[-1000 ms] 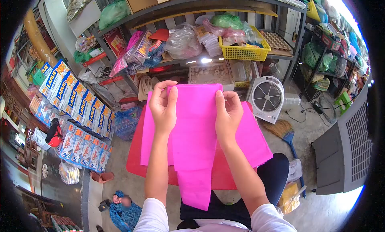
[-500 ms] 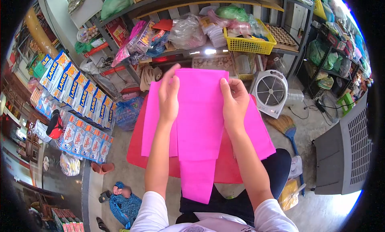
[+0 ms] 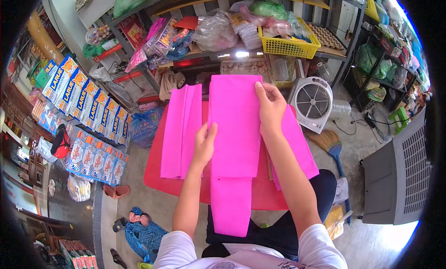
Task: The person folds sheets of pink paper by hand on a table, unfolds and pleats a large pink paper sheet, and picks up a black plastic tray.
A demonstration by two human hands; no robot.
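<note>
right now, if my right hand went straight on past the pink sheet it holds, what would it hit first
Probably the shallow tray under the shelf, or that shelf's front edge; depth is unclear here.

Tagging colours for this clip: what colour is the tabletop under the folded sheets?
Red; the head view shows it.

Gray concrete floor (image 3: 367, 157), dark metal shelving (image 3: 204, 58) and a red table (image 3: 155, 162) in daylight.

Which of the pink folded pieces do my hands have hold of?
The middle one, between your left hand and right hand; one other lies on each side.
</note>
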